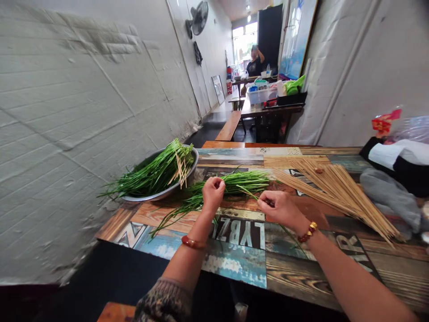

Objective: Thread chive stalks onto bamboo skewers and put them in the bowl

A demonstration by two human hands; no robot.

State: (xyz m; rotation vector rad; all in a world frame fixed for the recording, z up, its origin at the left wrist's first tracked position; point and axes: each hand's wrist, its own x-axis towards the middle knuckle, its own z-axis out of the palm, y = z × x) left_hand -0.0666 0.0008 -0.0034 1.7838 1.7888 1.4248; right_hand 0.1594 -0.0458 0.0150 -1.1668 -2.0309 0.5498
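Note:
A pile of long green garlic chives [248,180] lies across the middle of the table. Over its left part, my left hand [213,193] is closed with thumb and fingers pinched together; whether anything thin is in them I cannot make out. To the right of the pile, my right hand [283,208] is closed on a garlic chive [247,192], whose end sticks out leftward from the fingertips. Beyond my right hand, many thin bamboo skewers [335,188] are fanned out on the tabletop.
At the table's left end a metal bowl [161,195] holds more chives, with several skewers [181,171] on top. A grey plastic bag [390,194] and a black box [398,163] sit at the right. Behind are a bench [229,126], another table and a person [254,65].

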